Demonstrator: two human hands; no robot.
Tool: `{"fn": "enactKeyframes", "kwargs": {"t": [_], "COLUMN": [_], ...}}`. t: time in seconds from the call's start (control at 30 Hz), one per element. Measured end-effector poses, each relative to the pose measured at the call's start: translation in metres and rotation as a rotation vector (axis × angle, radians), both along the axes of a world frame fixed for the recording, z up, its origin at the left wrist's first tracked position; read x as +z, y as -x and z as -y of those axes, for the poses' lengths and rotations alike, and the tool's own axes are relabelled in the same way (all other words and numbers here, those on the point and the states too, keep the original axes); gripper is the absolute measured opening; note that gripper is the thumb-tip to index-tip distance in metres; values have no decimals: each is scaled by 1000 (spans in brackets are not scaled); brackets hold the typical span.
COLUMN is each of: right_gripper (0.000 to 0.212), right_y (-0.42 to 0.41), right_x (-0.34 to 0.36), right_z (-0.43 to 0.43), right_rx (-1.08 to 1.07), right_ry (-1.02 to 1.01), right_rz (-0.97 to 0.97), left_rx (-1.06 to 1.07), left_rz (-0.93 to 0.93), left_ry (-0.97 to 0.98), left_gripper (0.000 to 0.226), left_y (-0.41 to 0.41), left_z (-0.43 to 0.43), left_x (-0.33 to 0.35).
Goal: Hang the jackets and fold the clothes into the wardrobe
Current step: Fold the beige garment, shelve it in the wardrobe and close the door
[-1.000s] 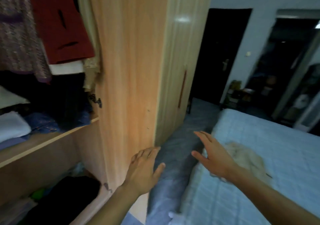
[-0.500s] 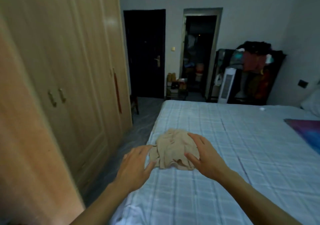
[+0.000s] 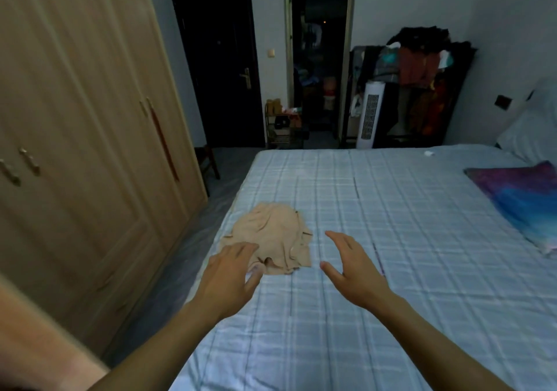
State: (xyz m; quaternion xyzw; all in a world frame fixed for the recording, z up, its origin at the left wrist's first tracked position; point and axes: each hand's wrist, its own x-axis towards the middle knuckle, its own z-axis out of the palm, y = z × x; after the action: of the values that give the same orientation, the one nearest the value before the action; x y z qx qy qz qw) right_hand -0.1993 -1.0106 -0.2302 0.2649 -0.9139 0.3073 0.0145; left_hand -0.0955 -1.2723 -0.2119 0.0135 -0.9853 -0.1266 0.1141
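Observation:
A crumpled beige garment (image 3: pixel 271 236) lies near the left edge of the bed (image 3: pixel 391 270), which has a pale blue checked cover. My left hand (image 3: pixel 230 279) reaches over the garment's near left corner with straight fingers, and I cannot tell whether it touches the cloth. My right hand (image 3: pixel 351 267) hovers to the right of the garment, fingers spread and relaxed, holding nothing. The wooden wardrobe (image 3: pixel 84 137) stands along the left with the doors in view shut.
A narrow strip of floor (image 3: pixel 193 240) runs between wardrobe and bed. A purple and blue pillow (image 3: pixel 524 197) lies at the right. A clothes rack piled with garments (image 3: pixel 422 68), a white tower fan (image 3: pixel 369 116), a dark door and an open doorway stand at the far wall.
The view has swung from the open wardrobe to the bed. My right hand has come off the garment and moved right; my left hand has reached forward over its near corner.

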Motion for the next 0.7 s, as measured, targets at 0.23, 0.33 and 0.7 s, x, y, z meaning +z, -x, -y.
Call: {"fn": "enactKeyframes", "kwargs": {"t": [0.23, 0.33, 0.7], "right_gripper": [71, 69, 62], "right_y": [36, 67, 174], "right_x": [-17, -21, -79], "right_z": [22, 29, 128], "right_rx": [12, -10, -82], "right_ry": [-24, -75, -191], "right_rz": [29, 22, 98], "left_rx": [66, 56, 50], "left_rz": [3, -6, 156], "left_ry": [-57, -126, -267], "left_gripper": [78, 75, 72], "left_y": [53, 88, 209], "left_z": [33, 45, 159], "left_x": [-20, -33, -118]}}
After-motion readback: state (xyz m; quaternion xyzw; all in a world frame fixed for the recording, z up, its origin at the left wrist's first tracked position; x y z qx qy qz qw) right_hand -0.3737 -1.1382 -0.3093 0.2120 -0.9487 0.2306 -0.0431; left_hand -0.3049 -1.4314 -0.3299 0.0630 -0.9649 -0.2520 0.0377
